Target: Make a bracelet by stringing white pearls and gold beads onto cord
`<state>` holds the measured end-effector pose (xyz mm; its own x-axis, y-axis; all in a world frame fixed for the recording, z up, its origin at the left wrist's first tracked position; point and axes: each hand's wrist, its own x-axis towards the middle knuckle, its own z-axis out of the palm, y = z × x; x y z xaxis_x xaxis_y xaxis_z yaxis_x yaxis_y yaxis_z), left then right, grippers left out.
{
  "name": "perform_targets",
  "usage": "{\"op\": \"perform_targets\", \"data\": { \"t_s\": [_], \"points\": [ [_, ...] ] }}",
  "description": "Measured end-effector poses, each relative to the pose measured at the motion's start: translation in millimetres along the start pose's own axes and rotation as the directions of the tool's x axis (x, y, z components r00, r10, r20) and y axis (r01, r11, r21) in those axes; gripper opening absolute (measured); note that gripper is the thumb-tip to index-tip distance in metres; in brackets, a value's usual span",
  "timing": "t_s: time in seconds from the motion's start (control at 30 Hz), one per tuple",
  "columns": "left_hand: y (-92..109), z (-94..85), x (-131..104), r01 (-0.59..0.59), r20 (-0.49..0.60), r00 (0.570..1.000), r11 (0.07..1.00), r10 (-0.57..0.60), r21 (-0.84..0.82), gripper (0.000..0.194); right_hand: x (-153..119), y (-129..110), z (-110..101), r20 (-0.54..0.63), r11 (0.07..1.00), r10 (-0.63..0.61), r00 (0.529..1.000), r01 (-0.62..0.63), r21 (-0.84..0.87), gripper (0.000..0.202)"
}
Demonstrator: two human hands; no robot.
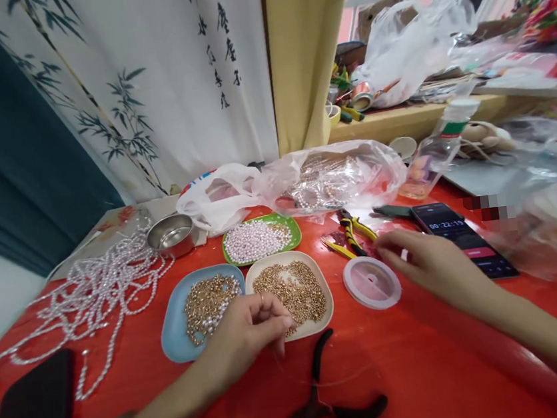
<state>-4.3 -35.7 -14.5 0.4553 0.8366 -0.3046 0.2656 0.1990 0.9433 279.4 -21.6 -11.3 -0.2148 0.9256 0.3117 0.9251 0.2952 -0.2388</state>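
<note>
My left hand (258, 322) is closed in a pinch over the front edge of the cream plate (329, 297) of small gold beads. A thin clear thread (348, 380) hangs faintly below its fingertips and lies in a loop over the black-handled pliers (320, 399). Left of that hand, a blue plate (172, 335) holds gold pieces and pearly beads. My right hand (425, 262) hovers beside the spool of thread (371, 283), its thumb and fingers apart with nothing visible between them. Just beyond its fingertips lie yellow-and-black pliers (353, 233) and yellow-handled tweezers (339, 249).
Pearl strands (110, 282) heap at the left, near a black tablet-like device (33, 415) and a metal bowl (171, 236). Behind the plates are a green tray (295, 232) of beads and plastic bags (335, 179). A phone (463, 238) and bottle (435, 151) stand to the right.
</note>
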Motion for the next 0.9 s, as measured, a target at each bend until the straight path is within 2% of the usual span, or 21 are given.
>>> {"op": "perform_targets", "data": {
  "t_s": [0.1,0.2,0.33,0.4,0.5,0.57,0.6,0.63,0.7,0.77,0.83,0.9],
  "points": [
    [0,1.1,0,-0.003,-0.012,1.000,1.000,0.003,-0.010,0.014,-8,-13,9,0.007,0.983,-0.133,0.991,0.133,-0.123,0.019],
    [0,2.4,0,-0.014,-0.002,1.000,1.000,0.014,-0.009,0.015,-14,-24,14,0.033,0.957,-0.234,0.972,0.237,-0.169,0.019],
    [-1,3.8,0,-0.028,0.007,1.000,0.999,0.028,-0.023,0.015,-18,-25,13,0.087,0.965,-0.209,0.974,0.220,-0.144,0.020],
    [-1,4.0,0,-0.032,0.002,0.999,0.999,0.032,-0.039,0.015,-16,-20,10,0.114,0.974,-0.158,0.981,0.173,-0.147,0.020],
    [0,3.7,0,-0.028,-0.010,1.000,0.997,0.027,-0.072,0.014,-8,-16,5,0.091,0.977,-0.074,0.993,0.090,-0.194,0.021],
    [1,3.5,0,-0.022,-0.020,1.000,0.996,0.020,-0.087,0.014,-5,-23,2,0.081,0.981,-0.098,0.992,0.110,-0.163,0.018],
    [1,3.5,0,-0.018,-0.020,1.000,0.996,0.016,-0.090,0.014,-4,-30,2,0.108,0.979,-0.165,0.980,0.176,-0.107,0.017],
    [2,3.7,1,-0.016,-0.019,1.000,0.996,0.014,-0.092,0.013,-5,-38,1,0.142,0.961,-0.271,0.952,0.275,-0.011,0.015],
    [3,4.6,0,-0.020,-0.008,1.000,0.995,0.020,-0.095,0.012,-8,-59,3,0.277,0.872,-0.489,0.827,0.463,0.159,0.016],
    [4,6.4,-2,-0.033,0.016,0.999,0.995,0.035,-0.094,0.011,-12,-78,8,0.330,0.797,-0.602,0.727,0.570,0.198,0.014],
    [5,8.9,-6,-0.040,0.050,0.998,0.994,0.046,-0.103,0.011,-15,-91,14,0.354,0.749,-0.655,0.668,0.635,0.188,0.020],
    [7,11.6,-11,-0.035,0.090,0.995,0.992,0.046,-0.122,0.010,-18,-100,18,0.323,0.718,-0.685,0.654,0.682,0.142,0.032]
  ]
}}
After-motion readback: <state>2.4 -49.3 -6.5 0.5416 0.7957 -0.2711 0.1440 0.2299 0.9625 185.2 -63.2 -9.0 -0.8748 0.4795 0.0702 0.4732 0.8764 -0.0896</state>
